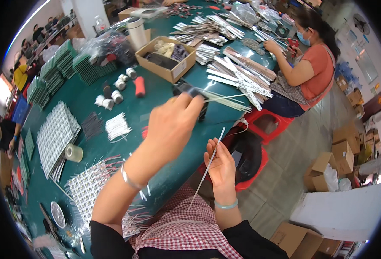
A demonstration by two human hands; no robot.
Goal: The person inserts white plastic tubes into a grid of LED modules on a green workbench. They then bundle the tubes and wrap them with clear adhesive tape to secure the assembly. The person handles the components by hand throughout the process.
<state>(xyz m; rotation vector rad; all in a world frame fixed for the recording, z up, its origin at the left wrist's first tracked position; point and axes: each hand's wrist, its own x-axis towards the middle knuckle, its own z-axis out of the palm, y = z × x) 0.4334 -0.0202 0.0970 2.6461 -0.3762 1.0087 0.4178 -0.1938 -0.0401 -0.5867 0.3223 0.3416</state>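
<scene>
"Across the room, what is biggest?"

"Grey floor tiles (259,203), then a green surface (194,142) with silvery strips (242,73) heaped toward its far side."

"Next?"

"A co-worker (313,77) seated on a red stool (281,129), then an open cardboard box (156,69) on the surface."

"And the hands?"

"Left hand (173,123): blurred, at a black device (186,88); whether it grips, I can't tell. Right hand (222,166): fingers closed on a thin white rod (205,173), slanting beside the surface's near edge."
</scene>
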